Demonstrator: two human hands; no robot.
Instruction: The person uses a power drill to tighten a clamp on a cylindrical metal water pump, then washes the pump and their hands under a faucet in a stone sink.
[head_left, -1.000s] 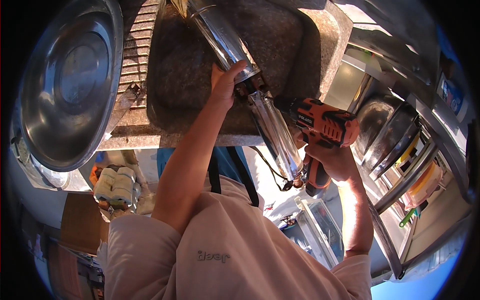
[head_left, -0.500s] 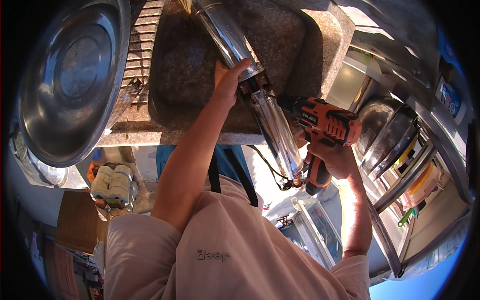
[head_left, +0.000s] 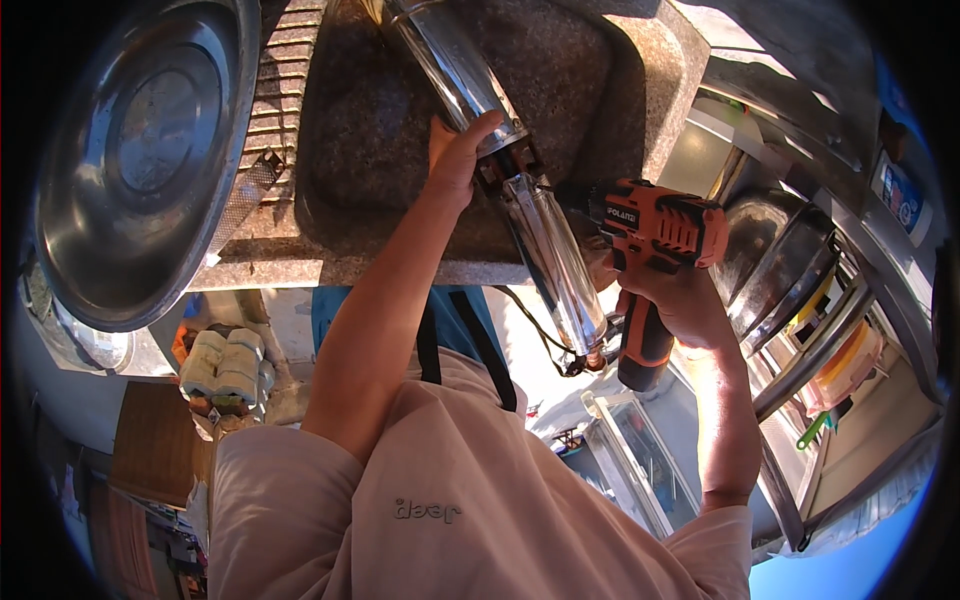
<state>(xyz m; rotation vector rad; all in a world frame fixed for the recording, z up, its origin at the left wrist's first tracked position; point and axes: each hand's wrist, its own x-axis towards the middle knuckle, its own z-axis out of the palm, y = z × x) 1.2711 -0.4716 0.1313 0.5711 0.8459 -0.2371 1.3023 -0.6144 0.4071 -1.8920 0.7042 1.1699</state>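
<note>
Nearest the camera: the person's pale shirt (head_left: 450, 500) with two dark straps (head_left: 455, 345) running over it, both forearms coming up from the lower edge. Two hands, one drill, one long metal tube. Right hand (head_left: 685, 300) wrapped tight round the grip of one orange-and-black cordless drill (head_left: 655, 235), the drill's nose pointing left at the tube near its joint; the bit itself is hidden behind the tube, can't tell whether it touches. Left hand (head_left: 455, 160) closed round the shiny metal tube (head_left: 520, 190) just above a dark joint (head_left: 505, 162) where two polished lengths meet. The tube runs on a slant from the top of the picture down toward the person, its lower end sticking out past the counter edge, a thin dark wire (head_left: 545, 345) hanging near that end. The upper part of the tube lies over one speckled brown stone sink (head_left: 610, 110); nothing else seen in the basin. Left of the sink, a ribbed draining strip (head_left: 275, 90), then one big steel basin (head_left: 140, 160), tilted, nothing inside it. Below the counter on the left, one pack of pale rolls (head_left: 225, 365) beside a brown cardboard box (head_left: 155, 440). Far right: a metal rack (head_left: 820, 340) holding at least two steel bowls (head_left: 765, 255) on edge, plus a yellow-and-orange container (head_left: 845, 370); its contents too small to tell.
</note>
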